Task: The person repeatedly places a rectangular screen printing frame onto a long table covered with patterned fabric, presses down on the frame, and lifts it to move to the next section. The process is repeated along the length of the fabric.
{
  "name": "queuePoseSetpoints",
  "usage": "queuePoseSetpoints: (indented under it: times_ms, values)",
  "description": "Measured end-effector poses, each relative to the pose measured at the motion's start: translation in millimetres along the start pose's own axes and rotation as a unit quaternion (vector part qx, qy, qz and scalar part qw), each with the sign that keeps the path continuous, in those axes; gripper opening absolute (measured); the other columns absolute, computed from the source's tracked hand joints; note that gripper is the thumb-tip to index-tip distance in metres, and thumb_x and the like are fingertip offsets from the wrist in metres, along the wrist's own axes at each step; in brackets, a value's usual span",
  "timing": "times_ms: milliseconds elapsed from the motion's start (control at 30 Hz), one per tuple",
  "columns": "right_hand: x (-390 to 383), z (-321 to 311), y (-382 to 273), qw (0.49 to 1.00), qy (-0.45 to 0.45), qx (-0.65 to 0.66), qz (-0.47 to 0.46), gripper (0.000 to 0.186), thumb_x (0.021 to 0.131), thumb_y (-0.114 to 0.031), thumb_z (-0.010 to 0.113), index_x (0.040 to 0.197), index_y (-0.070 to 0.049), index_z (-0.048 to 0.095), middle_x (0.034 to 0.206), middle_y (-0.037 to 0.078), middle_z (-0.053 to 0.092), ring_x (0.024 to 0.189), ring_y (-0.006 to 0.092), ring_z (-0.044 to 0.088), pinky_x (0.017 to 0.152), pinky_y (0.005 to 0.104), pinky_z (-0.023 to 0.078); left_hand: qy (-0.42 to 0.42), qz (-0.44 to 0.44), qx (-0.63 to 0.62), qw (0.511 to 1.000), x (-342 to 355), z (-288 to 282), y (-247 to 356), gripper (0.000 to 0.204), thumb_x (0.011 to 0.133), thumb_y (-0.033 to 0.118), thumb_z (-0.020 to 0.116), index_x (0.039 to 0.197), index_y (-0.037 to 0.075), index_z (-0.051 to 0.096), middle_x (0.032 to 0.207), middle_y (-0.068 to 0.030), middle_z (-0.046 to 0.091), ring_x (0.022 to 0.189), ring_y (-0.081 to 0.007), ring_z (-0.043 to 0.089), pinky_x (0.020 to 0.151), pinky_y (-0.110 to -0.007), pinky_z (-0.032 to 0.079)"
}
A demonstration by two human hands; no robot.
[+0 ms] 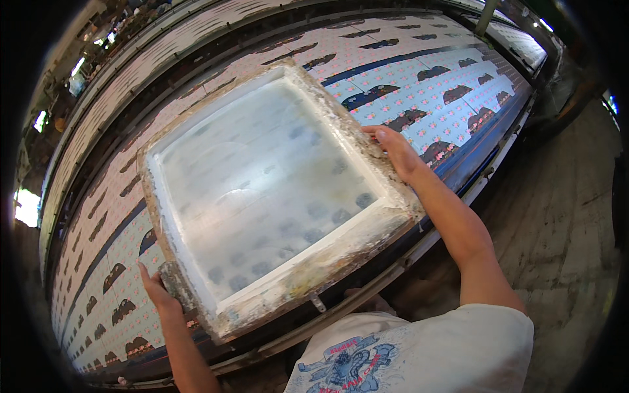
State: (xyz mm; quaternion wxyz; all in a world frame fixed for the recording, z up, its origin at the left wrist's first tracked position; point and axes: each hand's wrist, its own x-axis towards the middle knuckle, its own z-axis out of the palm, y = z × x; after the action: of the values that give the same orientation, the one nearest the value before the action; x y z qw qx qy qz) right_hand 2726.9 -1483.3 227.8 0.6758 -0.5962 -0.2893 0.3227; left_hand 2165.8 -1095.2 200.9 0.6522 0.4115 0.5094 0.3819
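A large square screen frame (314, 288) with a translucent mesh and a crusted, paint-stained rim lies between my hands, over a long printing bed. My left hand (159, 291) grips its left side low down, at a dark stained block on the edge. My right hand (400, 150) is wrapped on the right side toward the upper part. Under and around the frame, light blue fabric (452, 72) and pink fabric (98, 190) show a flower pattern and dark shapes.
A metal rail (406, 262) runs along the bed's near edge, beside a stained floor (544, 216) at right. Further long beds (78, 144) run parallel beyond. A post (485, 16) stands at the back right, and cluttered workshop items (75, 85) sit at the far left.
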Motion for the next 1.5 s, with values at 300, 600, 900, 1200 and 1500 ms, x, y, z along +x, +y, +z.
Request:
queuePoseSetpoints:
  times_ms: [300, 600, 900, 1200, 1500]
  values:
    - [-7, -80, -13, 0.998, 0.05, -0.035, -0.034, 0.07, 0.104, -0.054, 0.065, 0.146, 0.001, 0.063, 0.143, 0.012, 0.065, 0.105, 0.0227, 0.07, 0.099, 0.0395, 0.056, 0.034, 0.03, -0.011, 0.999, -46, 91, -52, 0.081, 0.107, 0.075, 0.047, 0.09, 0.003, 0.08, 0.091, -0.0092, 0.079, 0.087, -0.0203, 0.071, 0.089, -0.043, 0.056]
    - [-10, -86, -6, 0.996, 0.061, -0.028, -0.051, 0.066, 0.104, -0.051, 0.065, 0.145, 0.001, 0.065, 0.141, 0.011, 0.067, 0.114, 0.0239, 0.068, 0.102, 0.0407, 0.055, -0.002, 0.032, -0.029, 0.999, -30, 80, -72, 0.074, 0.111, 0.069, 0.046, 0.089, 0.004, 0.076, 0.086, -0.0052, 0.074, 0.08, -0.0173, 0.067, 0.079, -0.038, 0.052]
    - [-2, -91, 14, 0.997, 0.055, -0.035, -0.051, 0.065, 0.106, -0.052, 0.062, 0.148, -0.002, 0.065, 0.153, 0.011, 0.063, 0.141, 0.0228, 0.055, 0.115, 0.0428, 0.043, -0.094, 0.015, -0.063, 0.993, -16, 52, -81, 0.067, 0.111, 0.059, 0.049, 0.119, -0.001, 0.078, 0.109, -0.0093, 0.08, 0.093, -0.0178, 0.073, 0.085, -0.035, 0.056]
    - [-7, -113, 43, 0.993, 0.067, -0.076, -0.063, 0.074, 0.111, -0.059, 0.047, 0.156, 0.0, 0.055, 0.152, 0.014, 0.059, 0.132, 0.0292, 0.058, 0.115, 0.0456, 0.043, -0.011, 0.038, -0.084, 0.996, -7, 63, -97, 0.051, 0.112, 0.047, 0.061, 0.104, -0.001, 0.076, 0.093, -0.0035, 0.07, 0.085, -0.0157, 0.061, 0.083, -0.036, 0.05]
    - [-10, -103, 40, 0.99, 0.048, -0.111, -0.07, 0.061, 0.108, -0.038, 0.061, 0.155, 0.0, 0.055, 0.151, 0.015, 0.059, 0.136, 0.0302, 0.058, 0.118, 0.0471, 0.044, 0.028, 0.107, -0.044, 0.993, -5, 71, -112, 0.057, 0.112, 0.047, 0.062, 0.111, -0.009, 0.075, 0.1, -0.0058, 0.071, 0.091, -0.0161, 0.061, 0.086, -0.037, 0.049]
